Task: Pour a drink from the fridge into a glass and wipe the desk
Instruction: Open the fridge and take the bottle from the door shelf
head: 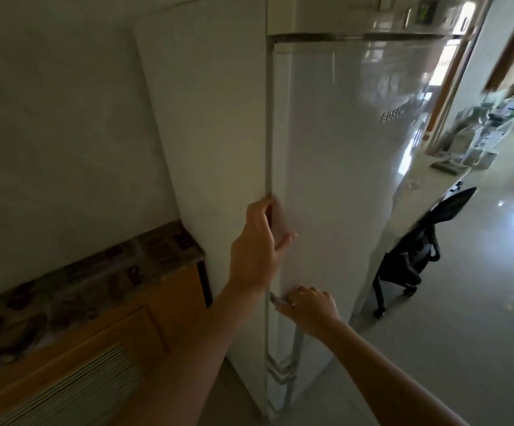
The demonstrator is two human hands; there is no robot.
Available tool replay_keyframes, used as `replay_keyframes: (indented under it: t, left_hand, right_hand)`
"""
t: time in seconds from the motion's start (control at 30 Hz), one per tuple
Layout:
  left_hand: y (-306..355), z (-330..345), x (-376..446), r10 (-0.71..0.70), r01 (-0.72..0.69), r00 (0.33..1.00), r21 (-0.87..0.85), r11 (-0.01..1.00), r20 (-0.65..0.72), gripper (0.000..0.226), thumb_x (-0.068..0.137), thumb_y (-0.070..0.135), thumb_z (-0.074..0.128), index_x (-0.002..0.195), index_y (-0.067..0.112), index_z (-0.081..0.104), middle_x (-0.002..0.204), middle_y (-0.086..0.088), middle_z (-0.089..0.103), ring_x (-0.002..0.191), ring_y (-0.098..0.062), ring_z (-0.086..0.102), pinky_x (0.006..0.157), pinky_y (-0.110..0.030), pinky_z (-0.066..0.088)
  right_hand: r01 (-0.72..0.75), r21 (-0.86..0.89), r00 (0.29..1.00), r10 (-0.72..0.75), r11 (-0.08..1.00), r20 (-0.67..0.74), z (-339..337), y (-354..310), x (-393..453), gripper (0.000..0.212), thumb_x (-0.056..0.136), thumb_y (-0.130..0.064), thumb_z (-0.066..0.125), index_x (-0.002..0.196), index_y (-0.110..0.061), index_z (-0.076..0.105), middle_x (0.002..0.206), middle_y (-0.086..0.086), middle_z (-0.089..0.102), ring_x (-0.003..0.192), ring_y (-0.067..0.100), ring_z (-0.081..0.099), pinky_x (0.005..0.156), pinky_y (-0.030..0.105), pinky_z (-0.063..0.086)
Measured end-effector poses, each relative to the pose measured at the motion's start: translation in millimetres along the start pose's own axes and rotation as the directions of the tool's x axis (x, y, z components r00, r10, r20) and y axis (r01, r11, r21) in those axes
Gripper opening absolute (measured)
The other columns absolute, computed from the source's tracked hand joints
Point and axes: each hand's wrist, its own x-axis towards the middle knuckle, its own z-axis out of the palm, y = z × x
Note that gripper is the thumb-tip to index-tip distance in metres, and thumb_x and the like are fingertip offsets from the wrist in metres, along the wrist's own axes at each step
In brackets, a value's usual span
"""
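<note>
A tall white fridge fills the middle of the view, its door closed or nearly so against the cabinet. My left hand has its fingers curled round the door's left edge at the seam. Lower down, my right hand grips the vertical door handle near its top. A clear glass stands on the white desk to the right of the fridge. No drink is in sight.
A low wooden cabinet with a patterned top stands left of the fridge against the wall. A black office chair sits by the desk. Boxes and papers crowd the desk's far end. Pale floor stretches to the right.
</note>
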Motion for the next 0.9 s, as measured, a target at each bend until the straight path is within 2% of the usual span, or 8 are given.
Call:
replay_keyframes:
  t: [0.03, 0.1, 0.23, 0.4, 0.53, 0.67, 0.8, 0.9]
  left_hand:
    - [-3, 2, 3, 0.017, -0.017, 1.000, 0.011, 1.000, -0.023, 0.072, 0.079, 0.037, 0.071, 0.134, 0.009, 0.034, 0.124, -0.007, 0.051, 0.102, -0.018, 0.062, 0.070, -0.021, 0.057]
    - [-5, 4, 7, 0.044, -0.042, 0.998, 0.042, 0.998, -0.054, 0.076, 0.077, 0.039, 0.073, 0.135, 0.005, 0.035, 0.120, -0.011, 0.052, 0.097, -0.021, 0.063, 0.064, -0.025, 0.058]
    - [-10, 6, 8, 0.065, -0.061, 0.994, 0.047, 0.997, -0.083, 0.075, 0.074, 0.036, 0.077, 0.131, 0.003, 0.041, 0.116, -0.012, 0.056, 0.095, -0.022, 0.064, 0.068, -0.022, 0.055]
    - [-9, 8, 7, 0.077, -0.073, 0.990, 0.039, 0.997, -0.118, 0.071, 0.071, 0.035, 0.079, 0.125, 0.002, 0.047, 0.115, -0.015, 0.058, 0.097, -0.023, 0.065, 0.074, -0.021, 0.053]
    - [-8, 8, 8, 0.072, -0.069, 0.989, 0.031, 0.997, -0.125, 0.069, 0.070, 0.034, 0.081, 0.122, 0.001, 0.050, 0.112, -0.016, 0.059, 0.094, -0.024, 0.065, 0.074, -0.018, 0.049]
    - [-11, 8, 9, 0.082, -0.085, 0.991, -0.020, 0.996, -0.106, 0.068, 0.071, 0.033, 0.080, 0.123, 0.001, 0.050, 0.114, -0.017, 0.057, 0.093, -0.025, 0.065, 0.072, -0.022, 0.055]
    - [-12, 8, 7, 0.089, -0.093, 0.991, -0.040, 0.995, -0.098, 0.065, 0.074, 0.033, 0.078, 0.123, 0.001, 0.049, 0.116, -0.017, 0.057, 0.095, -0.025, 0.065, 0.072, -0.029, 0.060]
    - [-11, 10, 4, 0.120, -0.128, 0.988, -0.077, 0.989, -0.094, 0.062, 0.078, 0.035, 0.073, 0.124, 0.002, 0.047, 0.115, -0.017, 0.057, 0.094, -0.026, 0.065, 0.070, -0.032, 0.060]
  right_hand:
    - [-0.032, 0.060, 0.999, 0.032, 0.998, 0.005, 4, -2, 2, 0.044, 0.092, -0.061, 0.033, 0.086, -0.025, 0.057, 0.094, -0.002, 0.062, 0.086, 0.017, 0.059, 0.076, 0.030, 0.042]
    - [-0.075, 0.109, 0.997, 0.075, 0.991, 0.004, 11, -5, 6, 0.048, 0.091, -0.064, 0.031, 0.076, -0.024, 0.052, 0.084, -0.001, 0.061, 0.073, 0.015, 0.059, 0.063, 0.027, 0.041]
    - [-0.097, 0.030, 0.995, 0.098, 0.995, -0.016, 22, -5, 12, 0.066, 0.090, -0.066, 0.027, 0.093, -0.012, 0.065, 0.096, 0.003, 0.066, 0.076, 0.018, 0.059, 0.062, 0.027, 0.039]
    - [-0.098, 0.000, 0.995, 0.098, 0.995, 0.002, 20, -5, 12, 0.062, 0.092, -0.063, 0.027, 0.091, -0.012, 0.063, 0.082, -0.001, 0.056, 0.065, 0.014, 0.049, 0.057, 0.024, 0.033]
    - [-0.115, -0.038, 0.993, 0.113, 0.993, -0.044, 20, -7, 11, 0.060, 0.091, -0.065, 0.027, 0.073, -0.013, 0.053, 0.076, 0.000, 0.055, 0.057, 0.014, 0.047, 0.045, 0.023, 0.026]
    - [-0.099, -0.053, 0.994, 0.096, 0.994, -0.056, 22, -5, 12, 0.061, 0.091, -0.065, 0.026, 0.075, -0.012, 0.054, 0.079, 0.002, 0.059, 0.064, 0.017, 0.052, 0.051, 0.026, 0.033]
    - [-0.081, -0.073, 0.994, 0.075, 0.994, -0.079, 25, -3, 13, 0.066, 0.092, -0.063, 0.028, 0.087, -0.008, 0.063, 0.090, 0.006, 0.066, 0.074, 0.021, 0.060, 0.060, 0.028, 0.039]
    - [-0.074, -0.077, 0.996, 0.069, 0.994, -0.062, 23, 0, 7, 0.064, 0.092, -0.063, 0.028, 0.080, -0.008, 0.059, 0.083, 0.005, 0.061, 0.070, 0.021, 0.057, 0.060, 0.028, 0.040]
